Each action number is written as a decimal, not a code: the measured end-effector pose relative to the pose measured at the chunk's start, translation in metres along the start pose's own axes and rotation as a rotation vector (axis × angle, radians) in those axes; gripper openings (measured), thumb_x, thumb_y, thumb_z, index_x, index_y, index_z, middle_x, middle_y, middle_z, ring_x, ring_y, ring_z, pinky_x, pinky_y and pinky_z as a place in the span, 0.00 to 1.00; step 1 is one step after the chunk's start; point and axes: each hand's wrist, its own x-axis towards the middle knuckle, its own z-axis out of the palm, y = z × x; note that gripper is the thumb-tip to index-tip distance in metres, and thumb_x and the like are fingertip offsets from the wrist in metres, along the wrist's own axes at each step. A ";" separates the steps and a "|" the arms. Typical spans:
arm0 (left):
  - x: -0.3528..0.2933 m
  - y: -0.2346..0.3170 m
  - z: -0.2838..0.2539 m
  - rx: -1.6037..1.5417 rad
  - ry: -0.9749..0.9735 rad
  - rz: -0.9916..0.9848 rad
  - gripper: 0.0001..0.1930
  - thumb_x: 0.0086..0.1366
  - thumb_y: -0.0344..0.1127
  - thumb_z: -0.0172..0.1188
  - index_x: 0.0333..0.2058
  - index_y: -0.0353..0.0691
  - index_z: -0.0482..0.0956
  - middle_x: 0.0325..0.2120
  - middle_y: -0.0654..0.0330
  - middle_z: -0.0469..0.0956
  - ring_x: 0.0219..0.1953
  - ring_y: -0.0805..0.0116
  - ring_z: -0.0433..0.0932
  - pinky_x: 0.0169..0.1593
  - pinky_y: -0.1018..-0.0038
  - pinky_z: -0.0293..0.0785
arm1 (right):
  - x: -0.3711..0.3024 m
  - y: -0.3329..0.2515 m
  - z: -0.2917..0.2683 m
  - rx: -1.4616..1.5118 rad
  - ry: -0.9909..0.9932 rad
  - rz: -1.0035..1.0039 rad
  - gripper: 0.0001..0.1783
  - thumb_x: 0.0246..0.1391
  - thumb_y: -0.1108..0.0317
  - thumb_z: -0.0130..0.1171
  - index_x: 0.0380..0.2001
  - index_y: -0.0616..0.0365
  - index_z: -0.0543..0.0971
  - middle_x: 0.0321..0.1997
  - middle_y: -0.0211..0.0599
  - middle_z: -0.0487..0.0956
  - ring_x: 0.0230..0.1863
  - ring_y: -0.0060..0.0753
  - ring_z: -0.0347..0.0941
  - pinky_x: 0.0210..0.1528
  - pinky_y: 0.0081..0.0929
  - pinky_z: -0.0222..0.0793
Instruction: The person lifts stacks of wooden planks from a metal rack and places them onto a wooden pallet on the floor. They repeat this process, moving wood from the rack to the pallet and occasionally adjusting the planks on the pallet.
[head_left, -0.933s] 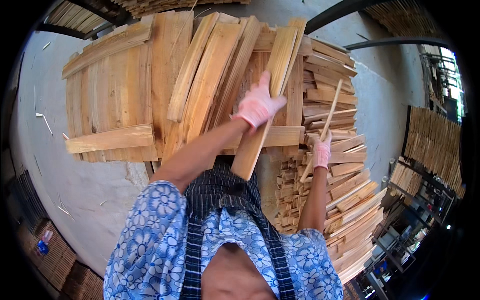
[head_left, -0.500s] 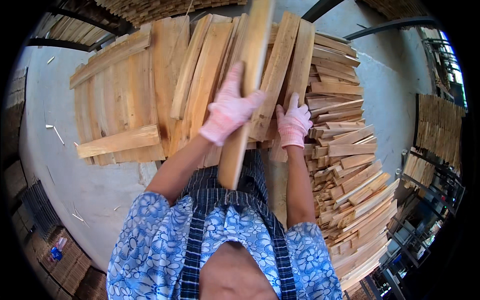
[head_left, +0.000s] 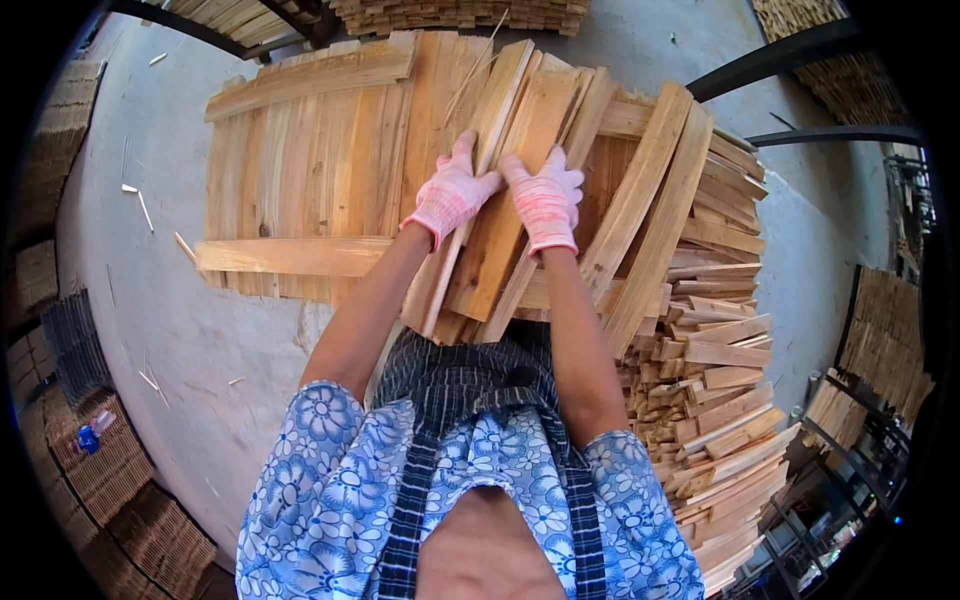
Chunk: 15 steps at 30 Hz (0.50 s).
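A group of loose wooden boards (head_left: 528,115) lies slanted across the near middle of the bench. My left hand (head_left: 452,197), in a pinkish-white knit glove, is closed on a narrow light board (head_left: 500,105) at the group's left side, its thumb toward the right. My right hand (head_left: 546,203), in a matching glove, rests on the boards just beside it with fingers spread and thumb pointing left. The two thumbs almost meet. The undersides of both hands are hidden. Two more boards (head_left: 640,185) lean side by side to the right of my right hand.
At the left lies a flat panel of side-by-side boards (head_left: 300,180) with a crosspiece (head_left: 295,257) along its near edge. A long heap of short wood pieces (head_left: 725,350) runs down my right side. Dark metal bars (head_left: 770,60) stand at the back right. Wood scraps lie on the floor.
The board in my left hand has come down among the others. My right hand has left the right-hand boards and moved left beside my left hand. The whole view has shifted.
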 end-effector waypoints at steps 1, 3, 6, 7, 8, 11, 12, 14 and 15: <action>-0.002 0.001 0.001 -0.046 0.044 -0.011 0.54 0.58 0.62 0.65 0.77 0.50 0.47 0.71 0.37 0.58 0.69 0.38 0.66 0.70 0.57 0.65 | 0.003 0.012 0.001 0.069 -0.059 -0.023 0.45 0.56 0.36 0.61 0.68 0.52 0.67 0.62 0.67 0.68 0.62 0.68 0.69 0.64 0.51 0.68; -0.006 0.002 -0.009 -0.141 -0.044 0.020 0.54 0.58 0.60 0.67 0.76 0.46 0.50 0.63 0.39 0.71 0.62 0.45 0.75 0.64 0.61 0.71 | 0.011 0.034 -0.007 0.212 0.025 -0.161 0.38 0.57 0.39 0.61 0.63 0.52 0.73 0.61 0.66 0.69 0.61 0.65 0.70 0.63 0.49 0.69; -0.011 -0.001 -0.016 -0.415 -0.127 0.096 0.52 0.58 0.51 0.71 0.75 0.40 0.53 0.55 0.44 0.78 0.53 0.56 0.80 0.58 0.67 0.74 | 0.014 0.065 -0.047 0.590 0.148 -0.384 0.19 0.67 0.54 0.54 0.46 0.58 0.83 0.49 0.48 0.83 0.53 0.48 0.77 0.53 0.44 0.74; -0.012 -0.004 -0.017 -0.480 -0.131 0.084 0.52 0.57 0.46 0.74 0.75 0.40 0.54 0.55 0.47 0.79 0.52 0.59 0.79 0.57 0.69 0.75 | 0.016 0.073 -0.068 0.794 0.017 -0.194 0.18 0.68 0.55 0.54 0.45 0.58 0.83 0.47 0.45 0.83 0.51 0.42 0.78 0.50 0.42 0.76; -0.013 -0.006 -0.017 -0.538 -0.088 0.089 0.52 0.57 0.44 0.74 0.75 0.41 0.54 0.55 0.47 0.79 0.52 0.60 0.79 0.56 0.69 0.75 | 0.017 0.078 -0.087 1.276 -0.293 -0.081 0.17 0.68 0.54 0.58 0.42 0.59 0.82 0.43 0.39 0.83 0.49 0.32 0.79 0.45 0.35 0.77; -0.016 -0.017 -0.019 -0.646 -0.047 0.093 0.51 0.58 0.42 0.75 0.75 0.41 0.54 0.57 0.48 0.78 0.54 0.62 0.78 0.57 0.70 0.74 | 0.016 0.066 -0.107 0.785 -0.017 0.013 0.30 0.65 0.47 0.59 0.56 0.62 0.76 0.49 0.49 0.82 0.49 0.44 0.81 0.55 0.36 0.78; -0.018 -0.020 -0.022 -0.684 -0.004 0.111 0.51 0.59 0.41 0.75 0.75 0.41 0.54 0.57 0.48 0.78 0.55 0.62 0.78 0.58 0.70 0.74 | 0.011 0.057 -0.099 0.521 -0.002 -0.064 0.37 0.62 0.42 0.60 0.63 0.59 0.70 0.53 0.53 0.78 0.55 0.49 0.77 0.58 0.42 0.75; -0.026 -0.024 -0.031 -0.673 0.039 0.189 0.51 0.59 0.40 0.75 0.75 0.40 0.54 0.58 0.48 0.77 0.56 0.62 0.77 0.60 0.70 0.73 | -0.005 0.032 -0.063 -0.014 0.015 -0.148 0.55 0.55 0.33 0.63 0.75 0.54 0.58 0.63 0.60 0.71 0.66 0.59 0.69 0.65 0.52 0.70; -0.031 -0.024 -0.036 -0.667 0.039 0.259 0.50 0.59 0.39 0.75 0.75 0.40 0.54 0.59 0.49 0.77 0.56 0.62 0.77 0.60 0.71 0.73 | -0.017 0.019 -0.037 -0.117 0.019 -0.117 0.56 0.54 0.35 0.64 0.76 0.53 0.54 0.62 0.60 0.71 0.65 0.59 0.70 0.62 0.53 0.71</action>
